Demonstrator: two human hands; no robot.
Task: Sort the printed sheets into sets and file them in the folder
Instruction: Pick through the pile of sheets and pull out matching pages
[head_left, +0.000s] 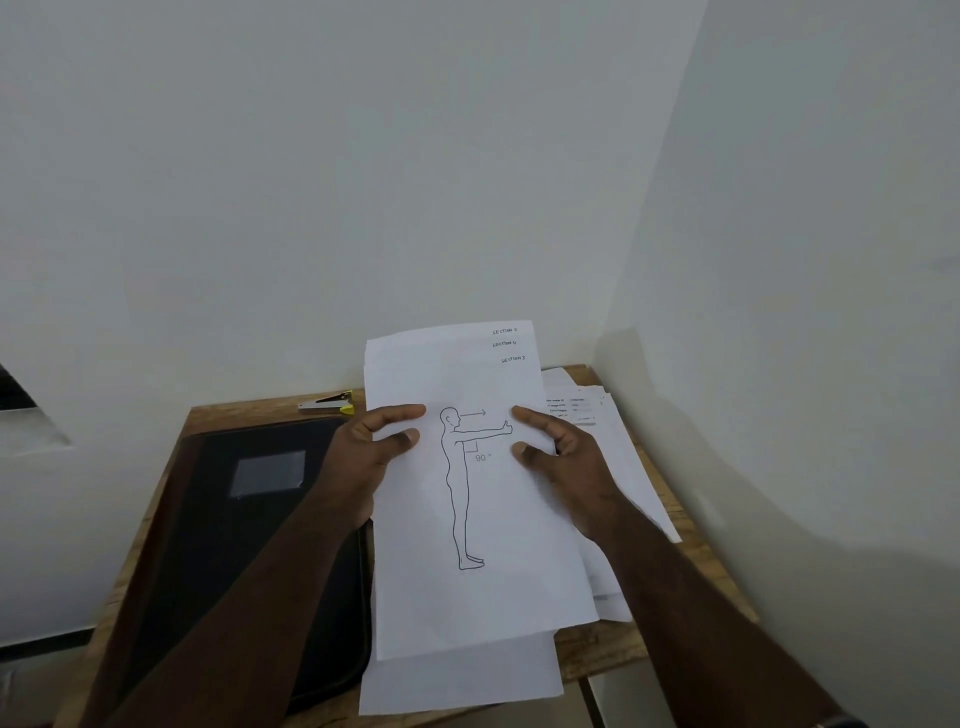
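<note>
Sheets (467, 519) sit fanned in your grip above the worktop (649, 639), top page showing a standing figure. Your left hand (363, 457) and right hand (566, 457) pinch the stack's side edges, fingers (400, 439) curled over the front. Folder (249, 519) lies closed at nine o'clock; loose pages (618, 441) at three, stapler (330, 402) at eleven.

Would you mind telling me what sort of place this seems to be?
Probably a small office or study corner: a wooden desk set against bare white walls, with a black folder, a stapler and printed sheets held in both hands.
</note>
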